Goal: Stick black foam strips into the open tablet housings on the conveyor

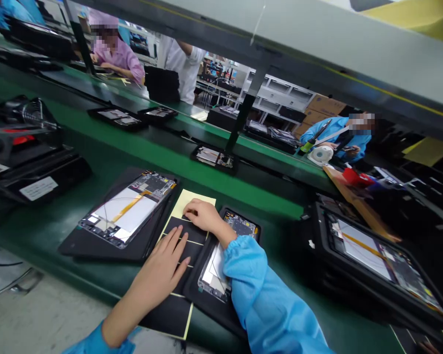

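Lying flat: left hand (161,268), fingers spread over black sheet (170,314)
Right hand (203,216): curled; whether anything is pinched cannot be told

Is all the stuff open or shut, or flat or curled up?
Left hand: flat, fingers spread on black pieces
Right hand: fingers curled
Yellow sheet: partly covered
Left device: open, insides showing
Middle device: open, partly hidden by the right arm
Right device: open
White fan: can't tell if spinning
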The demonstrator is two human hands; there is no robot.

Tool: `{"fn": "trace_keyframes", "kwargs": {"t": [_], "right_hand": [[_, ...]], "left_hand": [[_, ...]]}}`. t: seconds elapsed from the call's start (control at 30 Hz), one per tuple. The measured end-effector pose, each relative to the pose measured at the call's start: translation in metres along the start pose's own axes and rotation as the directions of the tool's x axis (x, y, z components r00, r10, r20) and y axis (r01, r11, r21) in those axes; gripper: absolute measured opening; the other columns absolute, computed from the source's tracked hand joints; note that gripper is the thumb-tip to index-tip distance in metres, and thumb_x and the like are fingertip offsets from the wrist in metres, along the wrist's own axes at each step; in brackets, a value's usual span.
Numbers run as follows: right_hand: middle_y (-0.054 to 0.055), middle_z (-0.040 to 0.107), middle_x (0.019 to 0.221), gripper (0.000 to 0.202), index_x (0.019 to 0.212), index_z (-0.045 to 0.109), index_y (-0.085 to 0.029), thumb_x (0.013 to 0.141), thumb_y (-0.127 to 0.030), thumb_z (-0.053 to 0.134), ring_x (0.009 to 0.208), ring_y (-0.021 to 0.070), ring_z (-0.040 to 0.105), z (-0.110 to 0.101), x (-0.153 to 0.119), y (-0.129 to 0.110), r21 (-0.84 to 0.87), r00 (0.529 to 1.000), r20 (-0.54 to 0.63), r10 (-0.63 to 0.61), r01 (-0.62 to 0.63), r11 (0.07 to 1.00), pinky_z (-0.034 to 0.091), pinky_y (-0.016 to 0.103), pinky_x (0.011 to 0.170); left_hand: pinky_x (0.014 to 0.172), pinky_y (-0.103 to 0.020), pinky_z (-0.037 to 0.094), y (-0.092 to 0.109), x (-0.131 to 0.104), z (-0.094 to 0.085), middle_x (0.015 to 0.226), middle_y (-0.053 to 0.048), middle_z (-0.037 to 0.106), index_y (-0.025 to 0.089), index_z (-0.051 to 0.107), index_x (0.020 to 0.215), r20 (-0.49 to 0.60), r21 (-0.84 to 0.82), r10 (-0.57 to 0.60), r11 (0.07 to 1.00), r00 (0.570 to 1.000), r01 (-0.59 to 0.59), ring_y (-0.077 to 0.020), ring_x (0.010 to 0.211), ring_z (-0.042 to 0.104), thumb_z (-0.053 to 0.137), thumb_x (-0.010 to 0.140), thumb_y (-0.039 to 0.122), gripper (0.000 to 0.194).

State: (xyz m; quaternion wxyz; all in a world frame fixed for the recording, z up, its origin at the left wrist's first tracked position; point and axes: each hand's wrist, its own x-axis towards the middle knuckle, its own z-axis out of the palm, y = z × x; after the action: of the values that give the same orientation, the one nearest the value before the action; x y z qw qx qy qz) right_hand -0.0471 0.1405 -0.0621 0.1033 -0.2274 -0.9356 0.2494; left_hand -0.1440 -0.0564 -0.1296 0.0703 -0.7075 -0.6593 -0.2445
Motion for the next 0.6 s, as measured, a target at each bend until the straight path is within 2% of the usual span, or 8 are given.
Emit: {"fn": "trace_keyframes", "kwargs": {"t": [0.23,0.4,0.6], "right_hand": [[0.002,0.070,0.107,0.022,0.109,0.074,-0.023,0.093,-0.012,0.064,0.088,0.0152,0.066,0.0015,0.0016,0.0024,0.004,1.000,-0.016,0.005,-0.005,1.000,0.045,0.025,0.080],[0.002,0.070,0.104,0.013,0.093,0.075,-0.022,0.092,-0.013,0.066,0.092,0.0163,0.065,0.0017,0.0017,-0.0005,-0.011,1.000,0.006,0.002,-0.002,1.000,0.044,0.026,0.081],[0.003,0.062,0.098,0.012,0.090,0.066,-0.021,0.095,-0.013,0.058,0.085,0.0177,0.059,-0.0004,-0.0001,-0.0045,0.006,1.000,0.000,-0.022,0.022,1.000,0.041,0.027,0.075]], "left_hand": [[0.110,-0.049,0.050,-0.0006,-0.0007,0.0016,0.159,-0.018,0.042,0.010,0.052,0.148,0.003,0.022,0.012,1.000,1.000,-0.012,-0.0330,0.145,0.044,0.039,0.106,0.040,0.054],[0.109,-0.048,0.051,-0.0013,-0.0006,0.0005,0.159,-0.019,0.043,0.009,0.051,0.149,0.016,0.031,0.027,0.999,1.000,-0.027,-0.0329,0.145,0.043,0.039,0.106,0.041,0.054],[0.111,-0.052,0.049,-0.0036,-0.0022,0.0013,0.159,-0.019,0.042,0.010,0.049,0.151,0.045,0.006,0.013,1.000,0.999,-0.013,-0.0348,0.146,0.042,0.040,0.106,0.041,0.055]]}}
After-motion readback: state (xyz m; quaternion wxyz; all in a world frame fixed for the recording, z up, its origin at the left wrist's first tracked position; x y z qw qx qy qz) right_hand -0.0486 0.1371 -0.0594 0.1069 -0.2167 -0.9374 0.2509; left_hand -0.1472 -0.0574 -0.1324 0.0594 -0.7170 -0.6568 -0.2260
